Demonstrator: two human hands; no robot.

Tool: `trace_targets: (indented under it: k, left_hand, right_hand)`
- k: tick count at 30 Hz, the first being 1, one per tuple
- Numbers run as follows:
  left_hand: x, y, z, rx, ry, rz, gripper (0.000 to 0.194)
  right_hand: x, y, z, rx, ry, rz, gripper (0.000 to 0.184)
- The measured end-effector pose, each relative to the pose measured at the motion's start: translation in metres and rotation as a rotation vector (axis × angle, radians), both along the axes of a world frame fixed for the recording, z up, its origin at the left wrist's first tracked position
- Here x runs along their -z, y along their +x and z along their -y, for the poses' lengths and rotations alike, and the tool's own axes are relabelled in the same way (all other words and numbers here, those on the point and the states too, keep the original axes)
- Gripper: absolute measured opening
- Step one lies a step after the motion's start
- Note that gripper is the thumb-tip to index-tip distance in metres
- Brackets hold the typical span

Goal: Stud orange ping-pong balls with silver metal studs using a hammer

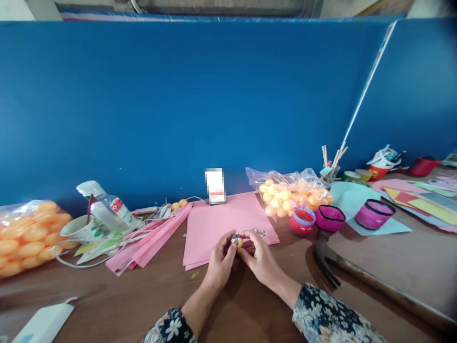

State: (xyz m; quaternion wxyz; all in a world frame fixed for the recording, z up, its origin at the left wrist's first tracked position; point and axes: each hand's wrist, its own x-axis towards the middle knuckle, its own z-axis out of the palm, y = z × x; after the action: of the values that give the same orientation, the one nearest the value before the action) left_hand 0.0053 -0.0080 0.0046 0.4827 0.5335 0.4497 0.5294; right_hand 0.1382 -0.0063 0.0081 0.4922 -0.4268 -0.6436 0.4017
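My left hand [220, 261] and my right hand [260, 259] meet over the near edge of the pink paper [224, 216]. Between their fingertips is a small yellow ball [239, 243] with a shiny silvery piece at its front left. The left thumb and fingers close round the silvery side, while the right fingers pinch the yellow side. Just behind my right hand, several small silvery pieces [259, 232] lie on the paper. What the silvery pieces are is too small to tell.
Bags of yellow-orange balls sit at the far left [34, 236] and right of the paper [285, 195]. A claw hammer [374, 281] lies at right, near small round fabric containers [330, 219]. A bottle [110, 209] leans at left. A phone [215, 186] stands against the blue partition [214, 95].
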Motion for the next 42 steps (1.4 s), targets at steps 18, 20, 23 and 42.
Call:
trace_targets:
  k: [18, 20, 23, 42]
  left_hand:
    - [-0.002, 0.003, -0.001, -0.052, 0.026, -0.02, 0.037]
    - [-0.003, 0.003, 0.0, -0.036, 0.02, -0.002, 0.04]
    - [-0.002, 0.004, 0.0, -0.022, -0.002, 0.059, 0.044]
    - [0.007, 0.002, -0.003, -0.08, 0.05, -0.07, 0.04]
  right_hand:
    - [0.0, -0.001, 0.0, -0.011, 0.09, 0.064, 0.03]
    - [0.001, -0.001, 0.0, -0.005, 0.08, 0.056, 0.028]
    - [0.002, 0.0, -0.002, 0.006, 0.023, 0.014, 0.026]
    - [0.002, 0.005, -0.009, -0.055, -0.141, -0.223, 0.027]
